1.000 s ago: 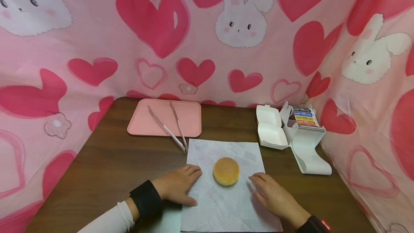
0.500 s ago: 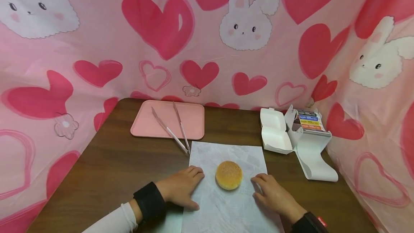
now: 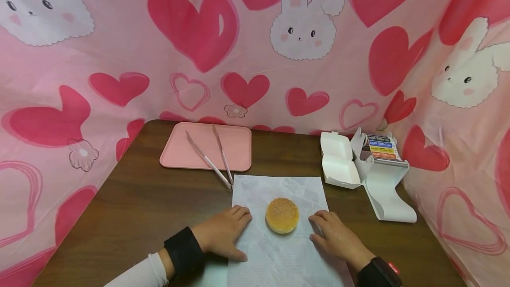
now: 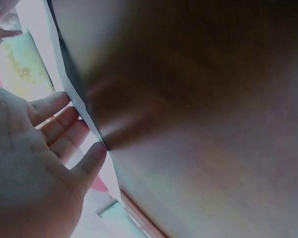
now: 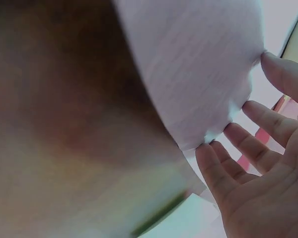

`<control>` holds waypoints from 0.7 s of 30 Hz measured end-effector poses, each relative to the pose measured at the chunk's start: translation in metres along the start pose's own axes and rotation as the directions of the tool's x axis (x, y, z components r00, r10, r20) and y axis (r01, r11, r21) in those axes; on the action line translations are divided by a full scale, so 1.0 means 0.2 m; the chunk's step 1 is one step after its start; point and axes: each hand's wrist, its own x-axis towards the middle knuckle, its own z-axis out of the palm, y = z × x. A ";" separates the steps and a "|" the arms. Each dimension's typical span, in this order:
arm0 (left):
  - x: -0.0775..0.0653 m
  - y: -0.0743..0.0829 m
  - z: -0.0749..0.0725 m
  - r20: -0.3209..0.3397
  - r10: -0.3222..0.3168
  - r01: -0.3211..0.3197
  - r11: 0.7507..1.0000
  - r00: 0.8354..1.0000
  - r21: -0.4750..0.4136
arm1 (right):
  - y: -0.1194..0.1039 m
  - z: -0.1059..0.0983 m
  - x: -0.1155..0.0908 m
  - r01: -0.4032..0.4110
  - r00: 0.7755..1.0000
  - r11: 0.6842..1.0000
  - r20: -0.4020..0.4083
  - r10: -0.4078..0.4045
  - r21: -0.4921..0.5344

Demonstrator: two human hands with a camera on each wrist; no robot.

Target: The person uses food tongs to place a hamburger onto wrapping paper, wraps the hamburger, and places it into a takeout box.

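Observation:
A round golden bun (image 3: 282, 215) lies on a sheet of white paper (image 3: 279, 260) on the table. My left hand (image 3: 223, 233) rests at the paper's left edge, fingers extended and spread. At the right edge is my right hand (image 3: 338, 239), its fingers slightly bent and their tips on the sheet. In the left wrist view, the fingertips of the left hand (image 4: 44, 148) touch the paper, with the bun (image 4: 25, 69) beyond them. In the right wrist view, spread fingertips of the right hand (image 5: 273, 173) press the paper (image 5: 198, 64). Neither hand grips anything.
Metal tongs (image 3: 209, 162) lie partly on a pink tray (image 3: 237, 145) at the back left. An open white clamshell box (image 3: 340, 165) stands at the back right. Beside it, a holder (image 3: 374, 156) carries several coloured labels, and a white strip (image 3: 388, 200) hangs from it.
The head view has shifted slightly. In the last half second the paper has turned a little, its near end moving right. Both hands keep nearly the same place, and the bun stays on the sheet.

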 end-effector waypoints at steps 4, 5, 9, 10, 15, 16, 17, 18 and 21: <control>0.00 0.03 0.01 -0.009 -0.018 0.018 1.000 1.000 0.025 | 0.01 -0.01 0.05 -0.021 0.999 1.000 0.030 0.021 -0.007; 0.00 0.03 0.02 -0.010 -0.024 0.024 0.999 1.000 0.028 | 0.02 -0.02 0.06 -0.023 0.999 1.000 0.035 0.023 -0.010; 0.02 0.06 0.03 -0.017 -0.039 0.040 0.998 0.999 0.057 | 0.03 -0.04 0.11 -0.025 0.998 1.000 0.059 0.026 -0.016; 0.02 0.06 0.04 -0.020 -0.041 0.042 0.997 0.999 0.064 | 0.03 -0.05 0.12 -0.020 0.998 1.000 0.061 0.021 -0.013; 0.02 0.08 0.05 -0.018 -0.054 0.055 0.994 0.998 0.091 | 0.05 -0.06 0.19 -0.030 0.996 1.000 0.080 0.030 0.004; 0.02 0.08 0.05 -0.016 -0.055 0.057 0.994 0.998 0.095 | 0.06 -0.06 0.21 -0.026 0.996 1.000 0.085 0.025 0.007; 0.02 0.09 0.05 -0.011 -0.057 0.058 0.994 0.998 0.096 | 0.06 -0.06 0.22 -0.020 0.996 1.000 0.087 0.020 0.008; 0.02 0.09 0.04 -0.008 -0.057 0.057 0.994 0.998 0.097 | 0.07 -0.06 0.23 -0.015 0.996 1.000 0.089 0.014 0.010; 0.02 0.09 0.04 -0.006 -0.056 0.056 0.994 0.998 0.097 | 0.08 -0.06 0.28 0.012 0.996 1.000 0.087 -0.014 0.025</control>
